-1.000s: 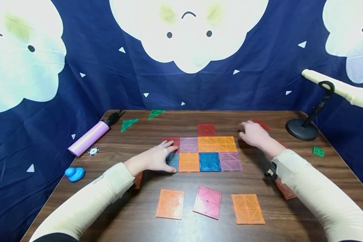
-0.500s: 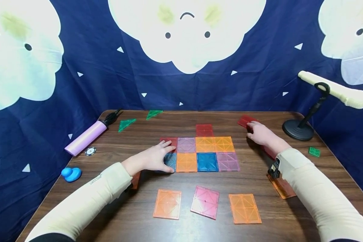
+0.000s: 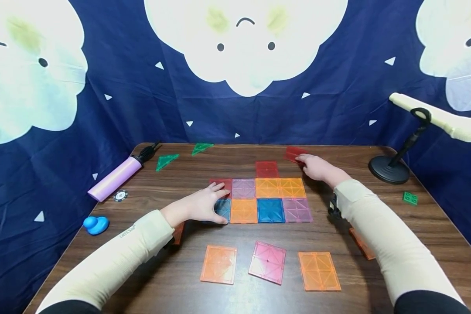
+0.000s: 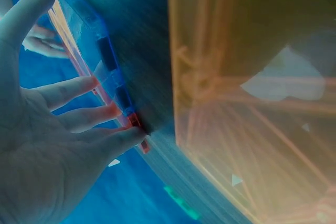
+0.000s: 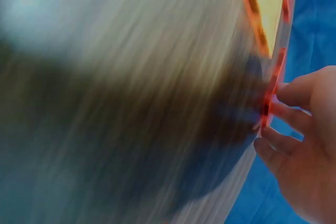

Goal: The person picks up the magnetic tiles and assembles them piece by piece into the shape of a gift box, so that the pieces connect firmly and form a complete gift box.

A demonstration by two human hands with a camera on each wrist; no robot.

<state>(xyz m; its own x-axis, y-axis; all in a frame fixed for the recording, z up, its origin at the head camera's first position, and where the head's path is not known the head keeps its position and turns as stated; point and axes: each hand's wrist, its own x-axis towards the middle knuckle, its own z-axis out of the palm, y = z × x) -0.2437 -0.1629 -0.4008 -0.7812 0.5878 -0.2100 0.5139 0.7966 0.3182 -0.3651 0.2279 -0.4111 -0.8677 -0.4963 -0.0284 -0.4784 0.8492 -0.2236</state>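
Note:
My left hand (image 3: 204,205) rests with spread fingers on the left end of a flat two-row block of translucent magnetic tiles. It touches a red tile (image 3: 216,182) and a blue tile (image 3: 223,209), partly covering both. Purple, orange and blue tiles fill the block, including an orange tile (image 3: 244,211) and a dark blue tile (image 3: 271,210). A red tile (image 3: 267,169) adjoins its back edge. Farther back and to the right, my right hand (image 3: 318,167) pinches another red tile (image 3: 293,153) by its near edge; the right wrist view shows fingertips at this red edge (image 5: 273,87).
In front lie two orange tiles (image 3: 219,264) (image 3: 319,271) and a pink tile (image 3: 268,262). Green triangles (image 3: 167,162), a purple pump (image 3: 115,179), a poker chip (image 3: 121,196) and a blue duck (image 3: 96,225) sit left. Right are a black stand (image 3: 390,168) and green brick (image 3: 410,198).
My right hand first reached toward the red tile at the back right, took hold of it, and moved it left toward the block. The left hand stayed in place.

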